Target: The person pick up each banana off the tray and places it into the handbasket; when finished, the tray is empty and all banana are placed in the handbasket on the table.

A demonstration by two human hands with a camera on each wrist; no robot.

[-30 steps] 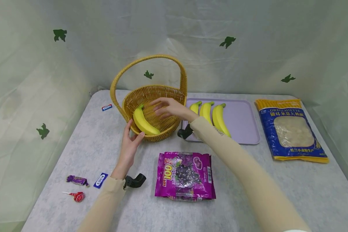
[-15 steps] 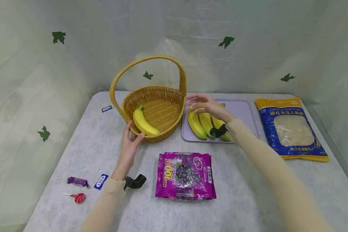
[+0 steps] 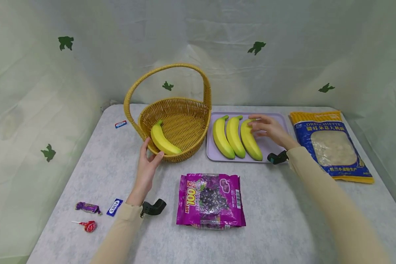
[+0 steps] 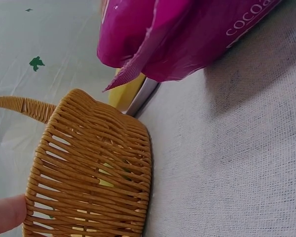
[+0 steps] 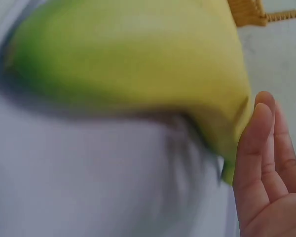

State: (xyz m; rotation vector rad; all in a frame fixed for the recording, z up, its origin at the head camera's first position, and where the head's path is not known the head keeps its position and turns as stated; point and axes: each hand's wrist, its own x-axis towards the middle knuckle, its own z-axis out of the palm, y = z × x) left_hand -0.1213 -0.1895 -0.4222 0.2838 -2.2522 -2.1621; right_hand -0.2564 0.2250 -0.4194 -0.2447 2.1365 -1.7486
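In the head view my left hand (image 3: 146,168) touches the near-left side of a wicker basket (image 3: 191,141), thumb and fingers spread along its wall. The left wrist view shows one fingertip (image 4: 7,213) against the weave. One banana (image 3: 163,141) lies inside the basket. Three more lie side by side on a lilac tray (image 3: 275,146). My right hand (image 3: 268,128) is over the upper end of the rightmost banana (image 3: 250,143), its fingers extended and loosely bent. In the right wrist view the fingers are beside that banana's stem end, not wrapped round it.
A purple candy bag (image 3: 211,201) lies in front of the basket and tray. A blue and yellow pasta bag (image 3: 333,146) is at the right. Toward the left lie a lollipop (image 3: 90,226), a purple-wrapped candy (image 3: 87,207), a blue packet (image 3: 114,207) and a small packet (image 3: 120,124).
My right hand has moved right, from over the basket, across the tray, to the rightmost banana. My left hand has stayed at the basket, and the banana inside lies where it was.
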